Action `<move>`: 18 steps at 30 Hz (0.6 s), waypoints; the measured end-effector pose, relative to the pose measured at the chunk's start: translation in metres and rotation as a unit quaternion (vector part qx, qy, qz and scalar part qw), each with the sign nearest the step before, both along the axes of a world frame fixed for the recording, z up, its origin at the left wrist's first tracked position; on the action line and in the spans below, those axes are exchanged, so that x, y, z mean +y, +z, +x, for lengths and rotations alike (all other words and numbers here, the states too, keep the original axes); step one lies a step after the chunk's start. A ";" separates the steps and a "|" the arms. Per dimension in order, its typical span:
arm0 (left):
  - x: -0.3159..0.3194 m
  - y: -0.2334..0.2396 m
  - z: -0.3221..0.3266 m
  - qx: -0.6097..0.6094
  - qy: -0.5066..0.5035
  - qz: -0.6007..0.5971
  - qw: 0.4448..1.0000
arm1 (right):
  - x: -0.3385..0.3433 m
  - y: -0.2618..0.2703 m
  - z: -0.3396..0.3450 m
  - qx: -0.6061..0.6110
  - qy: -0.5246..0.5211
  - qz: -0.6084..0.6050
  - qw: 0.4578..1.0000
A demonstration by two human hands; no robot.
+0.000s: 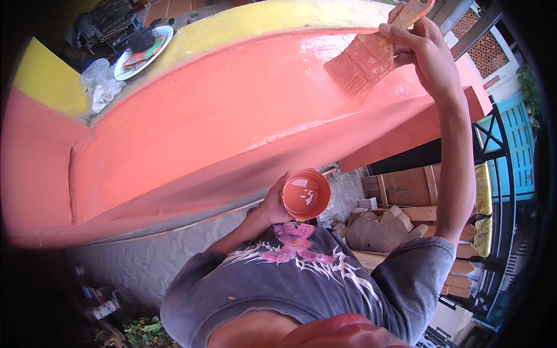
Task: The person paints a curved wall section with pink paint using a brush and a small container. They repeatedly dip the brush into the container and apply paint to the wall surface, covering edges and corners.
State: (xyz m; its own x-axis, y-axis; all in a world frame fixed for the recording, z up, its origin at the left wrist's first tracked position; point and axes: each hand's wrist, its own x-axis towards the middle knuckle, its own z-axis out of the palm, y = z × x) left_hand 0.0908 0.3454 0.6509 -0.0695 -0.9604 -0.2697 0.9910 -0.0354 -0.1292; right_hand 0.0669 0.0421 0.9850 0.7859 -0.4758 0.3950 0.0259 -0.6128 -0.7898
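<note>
My right hand point(420, 48) is raised at the upper right, its fingers closed around a wide paintbrush point(374, 58). The brush's bristles, coated in coral paint, point down and left over the coral painted wall point(209, 104); whether they touch it I cannot tell. Wet, shiny paint shows on the wall around the brush. Close to my chest, my left hand point(277, 202) holds a small round cup of coral paint point(307, 194), tilted so that its inside shows.
A yellow ledge point(226, 24) runs along the wall's top, with a white plate point(163, 41) and a crumpled plastic bag point(102, 87) at the left. Wooden boards point(402, 189), a lumpy brown sack point(376, 230) and a black metal frame point(507, 174) are on the right.
</note>
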 end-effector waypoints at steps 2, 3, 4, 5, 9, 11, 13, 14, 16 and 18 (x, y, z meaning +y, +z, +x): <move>0.014 -0.007 0.005 0.024 0.000 -0.073 0.997 | -0.066 -0.009 -0.025 0.023 -0.096 0.055 0.994; 0.021 -0.011 0.006 0.037 -0.005 -0.111 0.993 | -0.093 -0.006 -0.042 0.025 -0.171 0.022 0.985; 0.022 -0.012 0.006 0.041 -0.023 -0.110 0.993 | -0.108 0.009 -0.072 0.058 -0.251 -0.048 0.965; 0.027 -0.007 0.008 0.021 -0.029 -0.073 0.997 | -0.113 0.015 -0.081 0.076 -0.278 -0.160 0.944; 0.054 -0.010 0.019 -0.039 -0.047 -0.055 0.997 | -0.012 0.019 -0.051 0.164 -0.253 -0.321 0.898; 0.056 -0.007 0.019 -0.066 -0.060 0.000 0.996 | 0.062 0.003 -0.029 0.121 -0.111 -0.428 0.889; 0.059 -0.007 0.025 -0.062 -0.077 -0.035 0.994 | 0.128 0.010 -0.016 0.030 0.014 -0.377 0.926; 0.060 -0.012 0.030 -0.050 -0.090 -0.073 0.992 | 0.143 0.016 -0.013 -0.007 0.059 -0.315 0.947; 0.062 -0.022 0.034 -0.025 -0.110 -0.145 0.983 | 0.147 0.022 -0.008 -0.067 0.119 -0.141 0.981; 0.065 -0.026 0.033 -0.024 -0.095 -0.141 0.985 | 0.124 0.021 -0.009 -0.068 0.079 -0.003 0.995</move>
